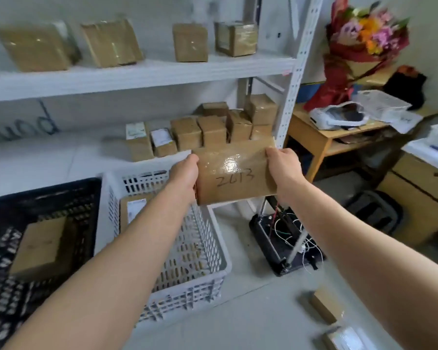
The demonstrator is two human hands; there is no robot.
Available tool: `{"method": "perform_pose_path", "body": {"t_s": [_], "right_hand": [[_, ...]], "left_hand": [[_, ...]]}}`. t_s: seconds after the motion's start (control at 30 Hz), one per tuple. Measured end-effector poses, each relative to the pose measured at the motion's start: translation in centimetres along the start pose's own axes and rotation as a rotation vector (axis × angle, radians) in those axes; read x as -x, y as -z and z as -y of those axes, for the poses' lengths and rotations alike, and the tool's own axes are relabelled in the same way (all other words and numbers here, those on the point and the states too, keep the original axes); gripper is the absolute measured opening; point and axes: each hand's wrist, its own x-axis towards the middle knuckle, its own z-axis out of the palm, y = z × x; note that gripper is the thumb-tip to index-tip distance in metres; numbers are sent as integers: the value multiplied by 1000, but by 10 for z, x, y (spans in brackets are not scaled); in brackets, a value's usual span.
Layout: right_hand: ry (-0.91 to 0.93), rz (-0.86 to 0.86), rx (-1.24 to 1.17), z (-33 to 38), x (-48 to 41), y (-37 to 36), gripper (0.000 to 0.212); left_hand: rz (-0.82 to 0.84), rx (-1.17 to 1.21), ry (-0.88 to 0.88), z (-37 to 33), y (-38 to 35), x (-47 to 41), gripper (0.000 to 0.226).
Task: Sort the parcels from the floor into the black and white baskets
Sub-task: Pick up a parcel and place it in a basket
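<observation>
Head cam: we saw both hands raised w/ a brown taped parcel (pixel 234 173) between them, held in the air over the far right corner of the white basket (pixel 192 286). Marker digits sat on its glossy top face, hard to read.

The left hand (pixel 185 173) gripped the parcel's left end, fingers hidden behind it. The right hand (pixel 282 168) gripped the right end, fingers curled over the upper corner.

Inside the white basket we made out a labelled parcel (pixel 134 210), leaning at the far left wall and partly hidden by the left forearm. Touching the white basket's left side stood the black basket (pixel 48 190), w/ a plain parcel (pixel 39 246) lying flat in it.

Beyond the white basket, a stack of parcels (pixel 213 132) stood on the floor (pixel 250 311) under the white shelf unit (pixel 137 74); more boxes sat on the board above.

Just right of the white basket we noted a black box (pixel 283 241) w/ loose wires. Nearer us and to the right of the white basket, two loose parcels (pixel 325 309) lay on the floor, blurred. Far right and beyond the white basket was a wooden bench (pixel 314 132) carrying a bouquet (pixel 364 46) and bags.
</observation>
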Motion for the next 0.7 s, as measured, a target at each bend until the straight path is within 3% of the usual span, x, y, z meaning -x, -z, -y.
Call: {"method": "perform_pose_path", "body": {"t_s": [0.17,0.3,0.4,0.53,0.63,0.7], "right_hand": [[93,285,80,27,28,-131,34],[165,470,192,40,62,-236,23],[211,597,277,43,85,-316,29],[254,705,394,37,102,-411,31],[271,747,516,29,103,-468,35],[250,771,599,22,99,-496,31]], "left_hand": [[-193,154,49,0,130,-11,18],[-310,294,112,8,229,-17,20],[-404,362,145,15,299,-24,18],[-442,458,237,32,378,-49,31],[-455,515,300,47,412,-69,19],[-451,524,346,58,426,-85,24]]}}
